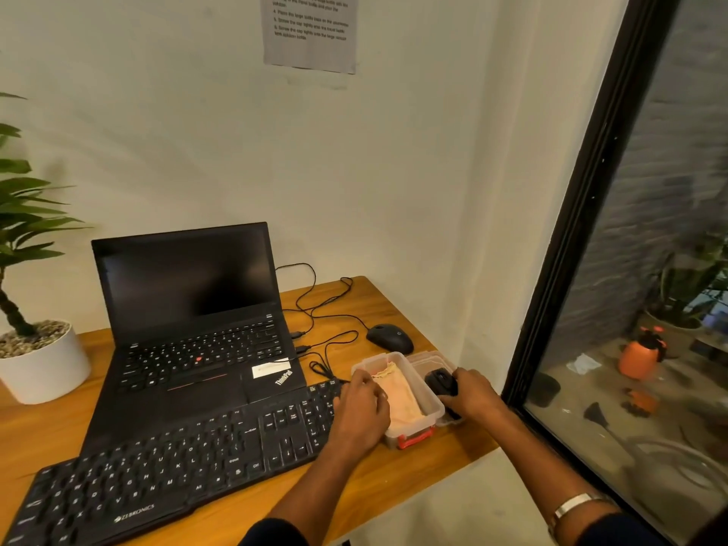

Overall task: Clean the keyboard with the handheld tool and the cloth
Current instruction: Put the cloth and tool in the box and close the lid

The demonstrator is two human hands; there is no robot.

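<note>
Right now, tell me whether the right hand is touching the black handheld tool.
Touching. The head view shows the right hand with fingers curled round the black handheld tool beside the clear plastic box.

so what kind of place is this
Most likely a small desk workspace in a home or office corner: a wooden desk against a wall, with an open laptop, a separate keyboard and a wired mouse, beside a large window.

Desk layout: keyboard (169,463) in front, laptop (193,329) behind it.
Box (413,423) right of keyboard, cloth (400,396) inside; mouse (390,337) behind box; plant pot (43,360) far left.
</note>
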